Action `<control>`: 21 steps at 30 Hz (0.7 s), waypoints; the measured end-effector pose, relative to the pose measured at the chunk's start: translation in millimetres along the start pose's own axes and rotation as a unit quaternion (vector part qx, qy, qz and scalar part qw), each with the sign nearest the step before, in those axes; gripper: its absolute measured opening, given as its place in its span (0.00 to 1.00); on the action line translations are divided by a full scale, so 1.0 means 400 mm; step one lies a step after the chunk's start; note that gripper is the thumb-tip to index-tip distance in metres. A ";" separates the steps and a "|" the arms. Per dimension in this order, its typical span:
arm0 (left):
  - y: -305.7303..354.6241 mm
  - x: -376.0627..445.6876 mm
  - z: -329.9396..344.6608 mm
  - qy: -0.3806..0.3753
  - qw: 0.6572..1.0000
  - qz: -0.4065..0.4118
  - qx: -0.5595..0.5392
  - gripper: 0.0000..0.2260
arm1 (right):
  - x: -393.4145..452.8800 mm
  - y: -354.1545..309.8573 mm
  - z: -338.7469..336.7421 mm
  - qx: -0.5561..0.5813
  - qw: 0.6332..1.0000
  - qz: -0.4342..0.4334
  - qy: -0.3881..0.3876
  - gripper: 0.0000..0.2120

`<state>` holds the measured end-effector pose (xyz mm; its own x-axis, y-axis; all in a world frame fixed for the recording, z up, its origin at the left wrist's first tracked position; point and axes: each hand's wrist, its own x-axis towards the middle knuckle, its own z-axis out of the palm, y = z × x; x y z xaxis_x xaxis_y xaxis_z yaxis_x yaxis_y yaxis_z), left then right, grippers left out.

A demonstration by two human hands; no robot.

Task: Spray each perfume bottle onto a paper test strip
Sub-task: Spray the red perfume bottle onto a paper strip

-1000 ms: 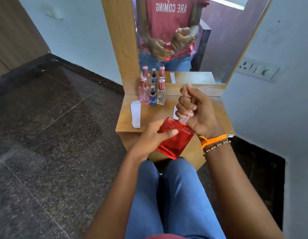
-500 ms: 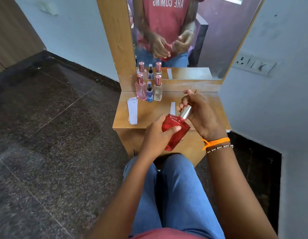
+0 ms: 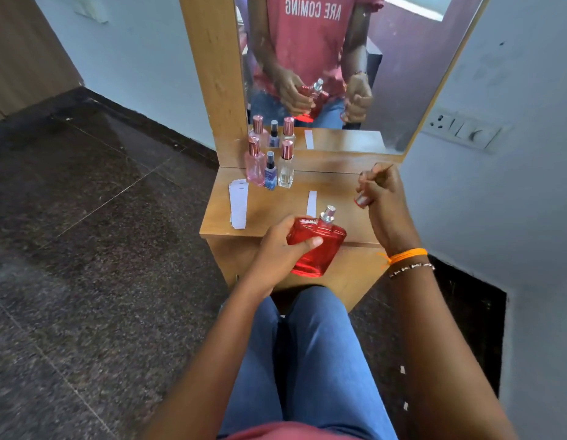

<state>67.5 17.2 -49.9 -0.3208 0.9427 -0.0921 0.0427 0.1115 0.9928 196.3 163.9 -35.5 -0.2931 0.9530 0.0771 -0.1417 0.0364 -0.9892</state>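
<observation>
My left hand (image 3: 280, 249) grips a red perfume bottle (image 3: 318, 247) in front of the wooden table (image 3: 276, 211), its silver spray nozzle (image 3: 327, 214) bare. To the right, over the table, my right hand (image 3: 382, 198) holds the bottle's silver cap (image 3: 361, 200) in curled fingers. A single white paper test strip (image 3: 311, 203) lies on the table just behind the bottle. A stack of white strips (image 3: 237, 203) lies at the table's left side.
Three more bottles stand at the back left by the mirror (image 3: 339, 65): a pink one (image 3: 255, 163), a small blue one (image 3: 270, 171) and a clear one (image 3: 286, 165). A wall with a switch panel (image 3: 463, 131) is close on the right. My knees are below the table edge.
My right hand has pulled the cap off the red bottle and moved it away to the right. The nozzle now shows. My left hand still holds the bottle.
</observation>
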 end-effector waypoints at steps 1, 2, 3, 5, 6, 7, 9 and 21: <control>0.001 0.002 -0.001 0.006 1.000 -0.001 -0.001 0.15 | -0.003 0.025 -0.003 -0.078 0.997 -0.027 0.003 0.16; 0.000 0.003 -0.002 0.009 1.000 -0.001 -0.003 0.15 | -0.006 0.049 -0.005 -0.140 0.989 -0.055 0.009 0.19; 0.002 0.003 -0.002 0.009 1.000 -0.002 -0.008 0.15 | -0.011 0.067 -0.005 -0.189 0.979 -0.078 0.016 0.20; 0.004 0.002 -0.001 0.013 1.000 0.000 -0.017 0.14 | -0.019 0.098 -0.003 -0.259 0.958 -0.114 0.042 0.20; 0.006 0.001 0.000 0.015 1.000 0.001 -0.019 0.13 | -0.021 0.113 -0.004 -0.280 0.950 -0.125 0.054 0.21; 0.007 0.000 0.001 0.015 1.000 0.000 -0.023 0.13 | -0.023 0.126 -0.006 -0.291 0.946 -0.129 0.061 0.21; 0.010 0.000 0.004 0.015 1.000 0.000 -0.026 0.13 | -0.029 0.139 -0.009 -0.300 0.944 -0.123 0.063 0.20; 0.023 0.050 0.003 -0.047 0.991 -0.038 -0.121 0.12 | -0.159 0.041 0.035 -0.153 0.966 -0.084 -0.190 0.33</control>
<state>62.6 37.6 -42.8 -0.2234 0.9609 -0.1635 -0.2105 0.1162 0.9707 199.5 99.5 -54.8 -0.6249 0.7482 0.2228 0.0510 0.3240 -0.9447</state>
